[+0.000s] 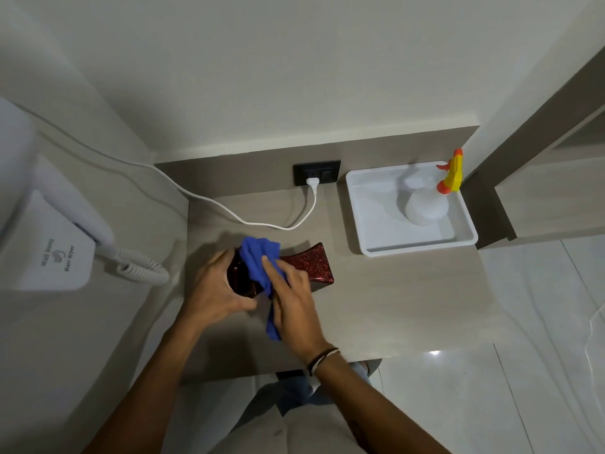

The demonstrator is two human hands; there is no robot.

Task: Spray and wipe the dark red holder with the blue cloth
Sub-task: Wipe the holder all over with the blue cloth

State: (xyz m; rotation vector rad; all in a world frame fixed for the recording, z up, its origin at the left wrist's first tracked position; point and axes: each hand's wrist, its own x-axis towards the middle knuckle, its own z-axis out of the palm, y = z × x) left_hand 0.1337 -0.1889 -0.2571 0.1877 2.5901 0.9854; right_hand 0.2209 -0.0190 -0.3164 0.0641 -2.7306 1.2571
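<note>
The dark red holder [311,263], glossy with red flecks, lies on its side on the beige counter [393,290]. My left hand [216,290] grips its left end, where the dark opening shows. My right hand [291,299] presses the blue cloth [258,260] onto the holder's middle; the cloth bunches over the top and a tail hangs down below my palm. The white spray bottle [429,204] with a yellow and orange trigger head stands in a white tray [370,237] at the back right, away from both hands.
A wall-mounted white hair dryer [52,244] with a coiled cord sits on the left wall. Its white cable [229,211] runs across the counter's back to a black socket [316,172]. The counter's front edge is near my body; tiled floor lies to the right.
</note>
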